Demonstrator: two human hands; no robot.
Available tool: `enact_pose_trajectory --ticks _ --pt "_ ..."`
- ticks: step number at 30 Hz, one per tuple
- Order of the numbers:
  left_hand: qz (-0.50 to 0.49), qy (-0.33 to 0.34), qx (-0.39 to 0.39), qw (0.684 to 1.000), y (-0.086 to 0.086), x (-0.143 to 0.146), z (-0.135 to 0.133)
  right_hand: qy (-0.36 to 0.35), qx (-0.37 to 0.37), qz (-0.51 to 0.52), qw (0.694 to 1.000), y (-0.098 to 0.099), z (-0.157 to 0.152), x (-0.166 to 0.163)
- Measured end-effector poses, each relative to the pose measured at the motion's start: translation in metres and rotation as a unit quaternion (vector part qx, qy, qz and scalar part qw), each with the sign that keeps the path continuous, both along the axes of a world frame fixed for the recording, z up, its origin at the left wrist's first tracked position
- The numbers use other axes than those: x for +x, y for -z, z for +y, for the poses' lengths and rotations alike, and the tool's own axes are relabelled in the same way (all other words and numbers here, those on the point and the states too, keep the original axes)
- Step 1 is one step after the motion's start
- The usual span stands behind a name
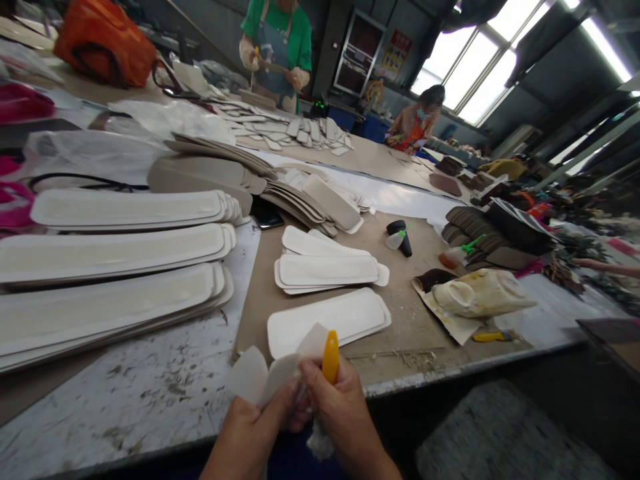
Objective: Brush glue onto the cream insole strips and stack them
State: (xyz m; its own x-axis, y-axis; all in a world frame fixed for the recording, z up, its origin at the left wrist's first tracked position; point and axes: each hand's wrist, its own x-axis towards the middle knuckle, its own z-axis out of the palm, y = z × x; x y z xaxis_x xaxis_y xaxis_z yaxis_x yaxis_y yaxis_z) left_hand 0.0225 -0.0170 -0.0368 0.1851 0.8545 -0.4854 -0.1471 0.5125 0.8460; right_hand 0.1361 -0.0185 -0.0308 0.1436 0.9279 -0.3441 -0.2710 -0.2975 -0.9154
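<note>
At the table's front edge my left hand [255, 420] is closed on thin white rounded pieces [250, 375], which fan out above its thumb. My right hand [335, 407] is wrapped round a brush with a yellow handle [331, 357]; the handle points up and pale, clumped bristles hang below the fist. Its thumb and fingertips also meet the edge of the white pieces. The fingers of both hands partly hide where they touch. Just beyond lie a short stack of white rounded strips [325, 320] and a second stack [327, 270] on brown board.
Long white strips [110, 250] lie in layered rows at left. At right are a glue-stained container [480, 293], another yellow brush [493, 337] and a small bottle with a green tip [396, 239]. Two people work across the table, one in a green shirt [300, 33].
</note>
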Motion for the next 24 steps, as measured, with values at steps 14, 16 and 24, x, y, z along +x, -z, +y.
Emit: enact_pose_trajectory --ticks 14,16,24 --pt "0.121 -0.054 -0.002 0.991 0.002 -0.027 0.042 -0.334 0.013 -0.347 0.876 -0.054 0.057 0.08" --pt "0.13 -0.019 -0.006 0.991 0.004 -0.024 0.05 -0.412 0.013 -0.435 0.8 -0.052 0.073 0.065" --pt "0.178 0.06 -0.005 0.982 0.008 -0.024 0.06 -0.528 0.026 -0.608 0.592 -0.042 0.115 0.035"
